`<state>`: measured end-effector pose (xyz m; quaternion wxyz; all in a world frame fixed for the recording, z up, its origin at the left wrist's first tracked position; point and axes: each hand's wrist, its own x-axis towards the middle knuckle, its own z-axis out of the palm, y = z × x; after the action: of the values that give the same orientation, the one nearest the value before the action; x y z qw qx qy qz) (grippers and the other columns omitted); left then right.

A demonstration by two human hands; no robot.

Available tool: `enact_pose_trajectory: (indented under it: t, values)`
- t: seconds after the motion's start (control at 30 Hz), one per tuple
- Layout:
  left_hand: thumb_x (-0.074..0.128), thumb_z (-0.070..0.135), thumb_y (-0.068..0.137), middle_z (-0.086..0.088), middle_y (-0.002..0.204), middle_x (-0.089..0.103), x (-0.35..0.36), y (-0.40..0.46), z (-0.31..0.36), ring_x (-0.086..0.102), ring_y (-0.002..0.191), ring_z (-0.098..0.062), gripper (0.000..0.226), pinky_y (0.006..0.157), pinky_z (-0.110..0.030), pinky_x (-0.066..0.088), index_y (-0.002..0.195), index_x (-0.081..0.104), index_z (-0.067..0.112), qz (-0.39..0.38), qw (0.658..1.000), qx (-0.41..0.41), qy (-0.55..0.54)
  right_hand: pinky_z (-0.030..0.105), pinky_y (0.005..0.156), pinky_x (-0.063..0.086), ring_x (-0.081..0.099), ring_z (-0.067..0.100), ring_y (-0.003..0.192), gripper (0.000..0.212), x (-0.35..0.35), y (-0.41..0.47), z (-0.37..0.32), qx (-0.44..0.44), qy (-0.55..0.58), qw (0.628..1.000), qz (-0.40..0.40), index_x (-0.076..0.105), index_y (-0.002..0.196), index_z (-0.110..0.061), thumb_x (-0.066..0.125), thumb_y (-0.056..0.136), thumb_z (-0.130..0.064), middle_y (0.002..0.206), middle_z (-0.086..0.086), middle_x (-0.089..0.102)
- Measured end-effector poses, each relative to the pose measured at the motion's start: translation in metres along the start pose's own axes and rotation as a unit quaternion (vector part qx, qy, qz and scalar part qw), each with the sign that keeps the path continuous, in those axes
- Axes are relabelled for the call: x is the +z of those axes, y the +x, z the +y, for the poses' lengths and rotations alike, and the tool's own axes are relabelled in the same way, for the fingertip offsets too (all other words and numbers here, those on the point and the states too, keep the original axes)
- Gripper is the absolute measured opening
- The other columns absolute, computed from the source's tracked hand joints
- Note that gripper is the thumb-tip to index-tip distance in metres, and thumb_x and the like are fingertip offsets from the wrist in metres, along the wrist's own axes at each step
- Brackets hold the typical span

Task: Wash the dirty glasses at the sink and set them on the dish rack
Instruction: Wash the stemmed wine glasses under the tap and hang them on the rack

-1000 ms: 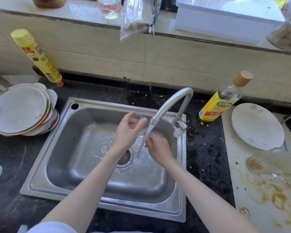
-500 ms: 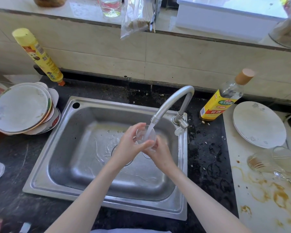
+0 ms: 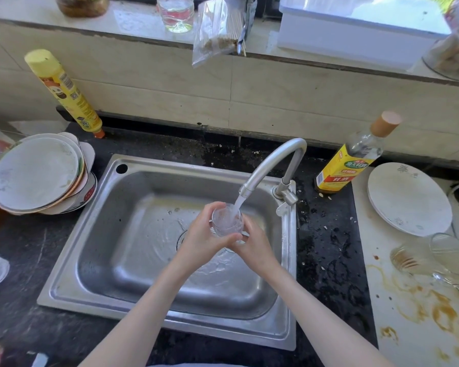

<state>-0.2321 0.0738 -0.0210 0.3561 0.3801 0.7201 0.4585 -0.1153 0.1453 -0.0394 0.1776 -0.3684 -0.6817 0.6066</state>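
At the left edge of the frame a stack of plates (image 3: pixel 35 176) sat on the dark desk (image 3: pixel 19 300), below a yellow bottle (image 3: pixel 64 91) whose label print was too small to read. In the middle, over the sink (image 3: pixel 112 260), the left hand (image 3: pixel 204 234) and right hand (image 3: pixel 255 245) had closed together round a glass (image 3: pixel 227 221) and brought it up under the tap (image 3: pixel 270 165); half a second earlier it was lower, and now the stream ran straight into its mouth, so rinsing was likely under way. To the right stood a bottle with a yellow label (image 3: pixel 347 165) in Chinese characters, then a white plate (image 3: pixel 408 197) and dirty glasses (image 3: pixel 429 258) lying on their sides, unwashed. No dish rack showed.
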Motion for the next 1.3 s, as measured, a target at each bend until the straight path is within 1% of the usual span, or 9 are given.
enact_pose_trajectory:
  t: [0.17,0.27,0.37,0.43,0.5,0.8,1.0,1.13,1.3]
  values:
    - [0.084,0.025,0.061,0.019,0.11,0.059,0.003,0.006,0.0,0.056,0.105,-0.005,0.06,0.091,-0.024,0.045,0.113,0.054,0.028,0.006,1.0,0.002,0.017,0.021,0.095,0.045,0.056,0.009,0.108,0.05,-0.021,-0.001,0.018,0.067,-0.06,0.995,-0.053,0.045,0.131,-0.025,0.052,0.089,0.001,0.115,-0.001,0.057]
    - [0.084,0.019,0.063,0.02,0.111,0.058,0.005,0.006,-0.001,0.055,0.105,-0.006,0.059,0.09,-0.023,0.044,0.108,0.051,0.038,0.012,0.999,0.002,0.03,0.037,0.104,0.04,0.053,0.027,0.117,0.049,-0.04,0.004,0.026,0.197,0.071,0.977,0.046,0.035,0.139,-0.002,0.042,0.092,0.01,0.12,0.016,0.054]
    - [0.084,0.021,0.063,0.023,0.109,0.058,0.007,0.004,-0.002,0.056,0.102,-0.007,0.06,0.088,-0.031,0.047,0.106,0.049,0.045,0.015,0.999,-0.014,0.033,0.043,0.102,0.038,0.039,0.041,0.13,0.049,-0.055,0.015,0.026,0.275,0.398,0.862,0.155,0.022,0.143,0.004,0.034,0.096,0.009,0.14,0.029,0.038]
    - [0.084,0.02,0.063,0.025,0.106,0.057,0.009,0.002,0.0,0.057,0.099,-0.006,0.059,0.085,-0.03,0.048,0.102,0.049,0.048,0.017,0.999,-0.015,0.033,0.044,0.102,0.038,0.036,0.039,0.133,0.049,-0.061,0.024,0.023,0.292,0.493,0.799,0.185,0.019,0.143,0.005,0.031,0.096,0.008,0.145,0.025,0.032]
    - [0.084,0.019,0.064,0.024,0.106,0.057,0.01,0.002,0.002,0.056,0.1,-0.005,0.059,0.088,-0.027,0.046,0.1,0.047,0.049,0.017,0.999,-0.01,0.033,0.042,0.101,0.04,0.037,0.036,0.133,0.044,-0.063,0.03,0.021,0.303,0.519,0.775,0.195,0.026,0.138,0.01,0.031,0.095,0.007,0.144,0.022,0.035]
    - [0.084,0.02,0.063,0.02,0.107,0.059,0.009,0.004,0.008,0.056,0.1,-0.004,0.062,0.087,-0.028,0.047,0.1,0.045,0.05,0.022,0.999,-0.014,0.042,0.034,0.096,0.043,0.045,0.029,0.128,0.038,-0.066,0.034,0.01,0.341,0.536,0.743,0.211,0.039,0.132,0.01,0.034,0.094,0.006,0.136,0.018,0.046]
    - [0.084,0.022,0.063,0.022,0.113,0.058,0.007,0.007,0.015,0.056,0.104,-0.006,0.061,0.091,-0.022,0.043,0.102,0.046,0.05,0.022,0.998,0.002,0.051,0.029,0.084,0.047,0.056,0.023,0.092,0.018,-0.081,0.036,-0.011,0.317,0.559,0.736,0.215,0.053,0.09,0.005,0.035,0.094,0.003,0.098,0.014,0.054]
    - [0.084,0.02,0.063,0.029,0.113,0.054,0.005,0.011,0.024,0.053,0.106,-0.001,0.061,0.089,-0.014,0.039,0.101,0.047,0.051,0.019,0.999,0.014,0.042,0.025,0.075,0.049,0.056,0.021,0.081,0.018,-0.103,0.044,-0.022,0.299,0.59,0.713,0.232,0.052,0.097,0.007,0.035,0.093,0.0,0.092,0.014,0.054]
    - [0.084,0.021,0.063,0.022,0.109,0.059,0.003,0.016,0.032,0.054,0.1,0.005,0.058,0.079,-0.002,0.036,0.102,0.049,0.047,0.019,0.998,0.03,0.046,0.025,0.067,0.048,0.057,0.022,0.087,0.026,-0.117,0.046,-0.025,0.286,0.631,0.684,0.23,0.047,0.116,0.006,0.044,0.094,-0.008,0.095,0.017,0.055]
